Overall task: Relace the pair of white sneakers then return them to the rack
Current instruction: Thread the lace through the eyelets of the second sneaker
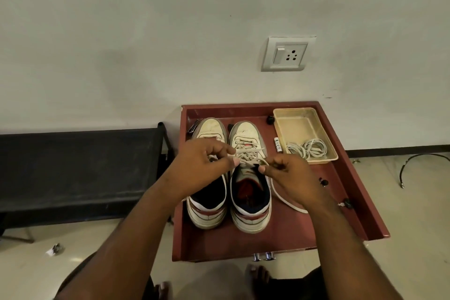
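Bottom edge of the frame: two bare feet (257, 275) on the pale floor, toes pointing up-frame; two small metal fittings (263, 256) show just beyond them, under the near edge of the tray.

Two forearms rise from the bottom corners toward centre frame.

Left hand (202, 165): one, centre frame, fingers curled, thumb and forefinger pinching a lace (246, 156). It covers the middle of the left sneaker (209, 204).

Right hand (289, 175): one, just right of centre, fingers curled and pinching the other end of the same lace above the right sneaker (250, 200).

White sneakers: two, side by side, heels toward the viewer, toes up-frame, standing in the left half of a dark red tray (243, 246). Red and navy trim at the heels. No readable brand. The right sneaker shows lace rows across its eyelets; a loose white lace strand (285, 200) trails on the tray floor to its right.

Small black knobs: three along the tray's right side and back (323, 182), details too small to tell.

Marker (277, 145): one, white barrel, print unreadable.

Beige plastic bin (294, 112): one, upper right of the tray, holding a coiled white cable (308, 150).

Left of frame: one black bench or rack (80, 168). Far right: one black hose (421, 163) on the floor. Lower left: one crumpled scrap (55, 249).

Wall, upper right: one switch-and-socket plate (287, 54).
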The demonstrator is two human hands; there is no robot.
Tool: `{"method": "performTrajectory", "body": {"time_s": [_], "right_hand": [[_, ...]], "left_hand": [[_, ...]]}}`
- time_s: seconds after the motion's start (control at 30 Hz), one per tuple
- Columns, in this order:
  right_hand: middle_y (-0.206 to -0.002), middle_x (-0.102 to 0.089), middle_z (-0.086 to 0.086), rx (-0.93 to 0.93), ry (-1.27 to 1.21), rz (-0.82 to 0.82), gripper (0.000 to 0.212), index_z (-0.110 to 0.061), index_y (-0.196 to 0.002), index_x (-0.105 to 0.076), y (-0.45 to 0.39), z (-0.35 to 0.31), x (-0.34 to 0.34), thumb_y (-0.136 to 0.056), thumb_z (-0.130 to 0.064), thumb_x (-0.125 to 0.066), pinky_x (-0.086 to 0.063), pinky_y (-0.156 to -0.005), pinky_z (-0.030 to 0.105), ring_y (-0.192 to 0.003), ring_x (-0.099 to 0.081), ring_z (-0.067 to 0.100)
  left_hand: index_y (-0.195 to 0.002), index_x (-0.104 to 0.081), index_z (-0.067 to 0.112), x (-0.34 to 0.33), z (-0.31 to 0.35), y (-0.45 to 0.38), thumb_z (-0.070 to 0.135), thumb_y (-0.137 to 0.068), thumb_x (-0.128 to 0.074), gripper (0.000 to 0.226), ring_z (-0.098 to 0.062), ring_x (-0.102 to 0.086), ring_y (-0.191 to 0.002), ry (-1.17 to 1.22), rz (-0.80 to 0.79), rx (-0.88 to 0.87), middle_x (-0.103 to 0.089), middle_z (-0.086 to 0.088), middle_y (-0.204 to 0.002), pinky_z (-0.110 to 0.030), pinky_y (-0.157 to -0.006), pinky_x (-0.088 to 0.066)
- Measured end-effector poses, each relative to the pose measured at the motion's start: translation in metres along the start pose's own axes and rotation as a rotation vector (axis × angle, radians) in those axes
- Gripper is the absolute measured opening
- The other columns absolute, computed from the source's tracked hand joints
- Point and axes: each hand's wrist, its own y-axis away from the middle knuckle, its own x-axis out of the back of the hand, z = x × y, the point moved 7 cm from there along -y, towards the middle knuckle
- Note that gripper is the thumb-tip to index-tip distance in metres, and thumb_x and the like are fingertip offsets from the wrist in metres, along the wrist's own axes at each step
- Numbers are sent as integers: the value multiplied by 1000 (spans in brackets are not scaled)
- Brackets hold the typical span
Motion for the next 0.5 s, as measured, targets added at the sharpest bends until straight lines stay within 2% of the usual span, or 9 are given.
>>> {"method": "performTrajectory", "body": {"time_s": [0.03,0.1,0.2,0.27,0.33,0.4,0.43,0.5], "right_hand": [[-67,-68,-3,13,96,50,14,-26,-75,-72,1,-1,6,-86,-35,-72,-54,-72,41,-65,-64,16],[-70,-67,-7,55,118,134,17,-25,-70,-73,7,-14,18,-84,-34,-74,-50,-69,33,-68,-62,9],[-110,-64,-16,82,-118,93,19,-13,-67,-74,24,-30,14,-84,-22,-75,-44,-82,18,-105,-58,-5],[-124,-63,-15,83,-350,79,24,1,-68,-67,30,-31,5,-88,-12,-69,-41,-90,20,-117,-55,-5],[-114,-71,3,51,-778,103,23,9,-74,-60,32,-28,-8,-88,-9,-62,-48,-86,29,-109,-66,13],[-92,-73,17,-21,-1143,124,19,-2,-74,-62,30,-26,-20,-85,-18,-61,-55,-75,34,-89,-71,27],[-83,-72,17,-41,-1214,150,18,-6,-74,-62,28,-23,-23,-84,-21,-60,-56,-73,35,-82,-70,28],[-79,-69,13,-34,-1194,168,19,-9,-79,-66,24,-23,-24,-87,-24,-58,-54,-75,35,-79,-67,24]], "left_hand": [[-58,-62,10,-1,-1,-1,12,-85,-73,29,-1,-68,-96,84,31,12,-75,6,-94,-26,-84,-52],[-60,-58,-7,-3,-4,-1,-2,-86,-66,27,-12,-71,-93,275,117,39,-76,-6,-90,-35,-81,-56],[-64,-57,-9,-15,-17,2,-12,-87,-53,23,-29,-72,-95,613,196,123,-74,-18,-92,-42,-85,-57],[-65,-56,-4,-28,-22,4,-10,-89,-50,26,-35,-71,-91,833,196,160,-72,-24,-87,-41,-84,-57],[-66,-56,3,-36,-28,4,-2,-92,-53,27,-33,-70,-82,1003,207,191,-69,-21,-76,-36,-79,-58],[-75,-58,8,-36,-35,3,7,-96,-52,21,-29,-69,-80,1059,241,216,-66,-16,-73,-30,-74,-57],[-81,-59,7,-36,-37,3,10,-98,-51,18,-28,-68,-81,1061,249,216,-65,-15,-76,-29,-74,-57],[-91,-61,4,-35,-39,2,14,-101,-47,19,-28,-65,-85,1015,254,189,-65,-14,-82,-32,-78,-55]]}}
